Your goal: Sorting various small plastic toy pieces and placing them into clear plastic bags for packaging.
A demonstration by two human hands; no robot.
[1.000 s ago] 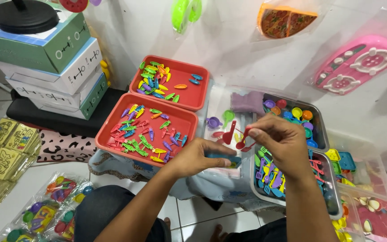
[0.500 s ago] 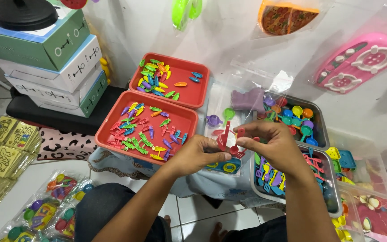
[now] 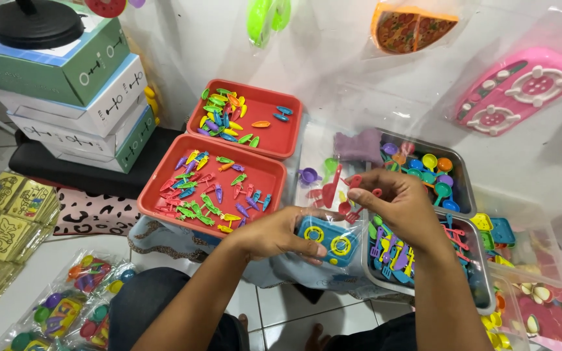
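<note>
Blue toy stove [image 3: 328, 241] (two yellow rings on top) sits inside a clear plastic bag [image 3: 307, 260], gripped through the film by the left hand [image 3: 274, 233], fingers closed on it. Just above and right of the stove, the right hand [image 3: 395, 201] pinches small red utensils [image 3: 352, 195] at its fingertips. Left of the stove: near red tray [image 3: 164, 208] of coloured pieces. Right: metal tray [image 3: 482, 286] of toy utensils.
</note>
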